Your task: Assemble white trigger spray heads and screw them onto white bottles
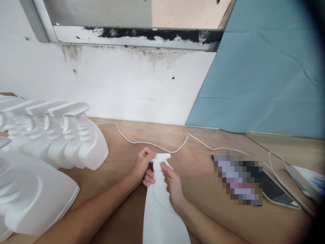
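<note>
A white spray bottle [162,210] with a ribbed neck points away from me, its base cut off by the lower picture edge. My left hand [145,167] closes around the neck from the left, with the thumb up by the spray head [163,156]. From the right, my right hand [175,186] curls against the ribbed neck, fingertips just under the trigger [168,165]. Part of the neck is hidden behind the fingers. Further left stands a row of similar white bottles [93,145], pressed close together, and another white bottle [43,189] is nearer to me.
On the right of the wooden table [198,203] lie a blurred-out flat object [238,179] and a dark-screened phone [279,189]. A white cable [152,144] snakes along the back. Beyond stand a stained white wall [142,84] and a blue cloth [259,74].
</note>
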Demonstrator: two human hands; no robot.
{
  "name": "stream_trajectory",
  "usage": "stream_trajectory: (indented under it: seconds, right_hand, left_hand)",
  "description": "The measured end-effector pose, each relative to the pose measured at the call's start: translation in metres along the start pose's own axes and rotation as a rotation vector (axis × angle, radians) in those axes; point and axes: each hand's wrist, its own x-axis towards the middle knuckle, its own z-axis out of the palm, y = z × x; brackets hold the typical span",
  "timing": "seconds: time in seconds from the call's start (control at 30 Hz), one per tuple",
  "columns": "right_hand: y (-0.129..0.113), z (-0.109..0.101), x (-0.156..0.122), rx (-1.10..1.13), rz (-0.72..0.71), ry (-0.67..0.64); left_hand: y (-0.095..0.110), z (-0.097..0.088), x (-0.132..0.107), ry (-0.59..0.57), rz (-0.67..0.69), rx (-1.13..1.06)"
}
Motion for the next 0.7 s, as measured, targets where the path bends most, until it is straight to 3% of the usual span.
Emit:
stream_trajectory:
  seconds: [0.27, 0.7]
  right_hand:
    - [-0.0001, -0.0035, 0.001, -0.001, 0.036, -0.01]
    - [0.0004, -0.0025, 0.0001, -0.027, -0.038, -0.024]
  left_hand:
    - [-0.002, -0.0005, 0.0013, -0.003, 0.026, -0.005]
    - [-0.0015, 0.0003, -0.0002, 0.003, 0.02, -0.028]
